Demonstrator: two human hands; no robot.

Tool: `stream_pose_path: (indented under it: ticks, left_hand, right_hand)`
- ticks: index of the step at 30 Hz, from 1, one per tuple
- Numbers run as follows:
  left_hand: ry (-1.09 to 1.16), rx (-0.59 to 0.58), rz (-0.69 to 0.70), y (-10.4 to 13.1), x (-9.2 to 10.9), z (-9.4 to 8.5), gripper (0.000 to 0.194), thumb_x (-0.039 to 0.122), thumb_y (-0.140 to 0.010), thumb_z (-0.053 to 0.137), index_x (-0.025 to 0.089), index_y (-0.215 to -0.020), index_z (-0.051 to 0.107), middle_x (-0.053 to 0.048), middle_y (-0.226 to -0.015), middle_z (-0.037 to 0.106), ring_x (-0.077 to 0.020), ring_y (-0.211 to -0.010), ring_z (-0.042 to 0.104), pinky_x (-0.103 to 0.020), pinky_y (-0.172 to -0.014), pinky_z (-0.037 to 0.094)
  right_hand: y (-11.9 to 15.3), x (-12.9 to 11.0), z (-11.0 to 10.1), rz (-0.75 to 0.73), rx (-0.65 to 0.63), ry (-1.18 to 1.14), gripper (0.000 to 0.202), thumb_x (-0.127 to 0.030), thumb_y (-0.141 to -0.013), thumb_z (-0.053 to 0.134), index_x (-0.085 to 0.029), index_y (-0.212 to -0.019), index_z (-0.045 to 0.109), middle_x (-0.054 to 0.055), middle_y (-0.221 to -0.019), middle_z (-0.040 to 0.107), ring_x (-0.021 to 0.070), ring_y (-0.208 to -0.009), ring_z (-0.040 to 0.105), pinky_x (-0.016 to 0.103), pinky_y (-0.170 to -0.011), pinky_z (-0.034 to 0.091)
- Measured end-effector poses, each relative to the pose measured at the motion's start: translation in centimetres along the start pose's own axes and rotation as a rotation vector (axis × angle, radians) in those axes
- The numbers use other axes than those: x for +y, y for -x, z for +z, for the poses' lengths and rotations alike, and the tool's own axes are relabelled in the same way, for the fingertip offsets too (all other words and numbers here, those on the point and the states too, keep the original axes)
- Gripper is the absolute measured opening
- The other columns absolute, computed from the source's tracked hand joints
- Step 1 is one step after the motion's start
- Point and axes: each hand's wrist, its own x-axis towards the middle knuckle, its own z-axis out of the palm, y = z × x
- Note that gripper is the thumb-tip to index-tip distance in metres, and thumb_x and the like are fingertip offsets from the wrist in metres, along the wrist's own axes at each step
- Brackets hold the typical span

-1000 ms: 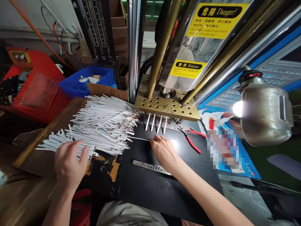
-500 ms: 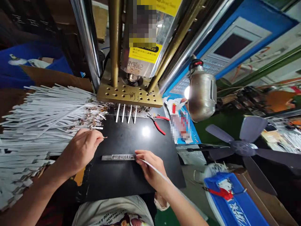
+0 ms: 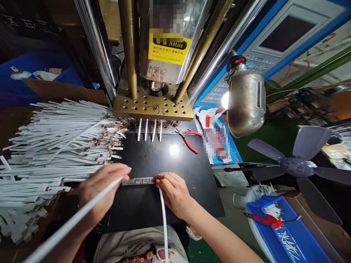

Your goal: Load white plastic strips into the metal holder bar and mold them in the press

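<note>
Pinched in my left hand [image 3: 100,188] is a long white flat cable [image 3: 76,216], which runs back toward the lower left. Those fingertips are at the left end of a narrow metal mold bar [image 3: 142,181] with small slots, lying on the black work table [image 3: 131,208]. At the bar's right end my right hand [image 3: 174,193] has its fingers closed around the end of another white flat cable [image 3: 164,226]. This one hangs down over the table's front edge. The cable ends at both sets of fingertips are mostly hidden.
A large heap of white flat cables [image 3: 63,135] lies left. Ahead, several short strips stick out under the press's brass plate [image 3: 153,107], near red-handled cutters [image 3: 190,142]. A lamp [image 3: 245,102], a fan [image 3: 296,167] and a blue bin [image 3: 290,233] stand right.
My left hand has come down and right to the bar's left end, and a long white cable now trails from it. My right hand stays at the bar's right end; its cable hangs straighter down.
</note>
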Motion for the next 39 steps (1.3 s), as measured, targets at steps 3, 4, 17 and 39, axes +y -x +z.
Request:
stream_pose_path:
  ticks: [3,4,17,39]
  left_hand:
    - [0.007,-0.119,0.206,1.9,-0.5,2.7,0.019,0.006,-0.089,0.062,0.02,-0.1,0.069,-0.002,-0.094,0.072,-0.0167,-0.089,0.068,-0.03,-0.083,0.056]
    - [0.008,-0.15,0.238,2.2,-0.6,3.3,0.018,0.005,-0.089,0.062,0.018,-0.1,0.067,-0.003,-0.095,0.072,-0.0173,-0.09,0.068,-0.031,-0.085,0.055]
    - [-0.246,-0.354,0.278,1.9,0.8,4.3,0.014,0.006,-0.094,0.048,0.013,-0.091,0.06,-0.006,-0.09,0.067,-0.0199,-0.082,0.062,-0.037,-0.078,0.047]
    - [-0.693,-0.308,0.314,-0.1,-5.2,-3.9,0.014,0.012,-0.098,0.045,0.019,-0.098,0.058,-0.004,-0.092,0.064,-0.0228,-0.088,0.061,-0.038,-0.077,0.044]
  right_hand:
    - [-0.1,0.2,0.3,-0.01,-0.007,0.011,0.018,-0.01,-0.099,0.043,-0.019,-0.09,0.056,0.007,-0.098,0.071,0.0173,-0.083,0.065,0.03,-0.073,0.05]
    - [-0.2,0.3,0.3,-0.012,-0.005,0.013,0.018,-0.01,-0.099,0.043,-0.019,-0.09,0.056,0.007,-0.098,0.071,0.0172,-0.083,0.065,0.03,-0.073,0.05]
    - [-0.9,1.5,-0.6,-0.07,-0.128,-0.053,0.023,-0.002,-0.093,0.043,-0.018,-0.094,0.06,0.007,-0.1,0.069,0.018,-0.087,0.063,0.03,-0.077,0.049]
    - [-8.7,1.9,-1.7,0.121,-0.484,0.634,0.015,-0.006,-0.087,0.051,-0.014,-0.086,0.063,0.011,-0.083,0.061,0.0231,-0.075,0.059,0.031,-0.064,0.043]
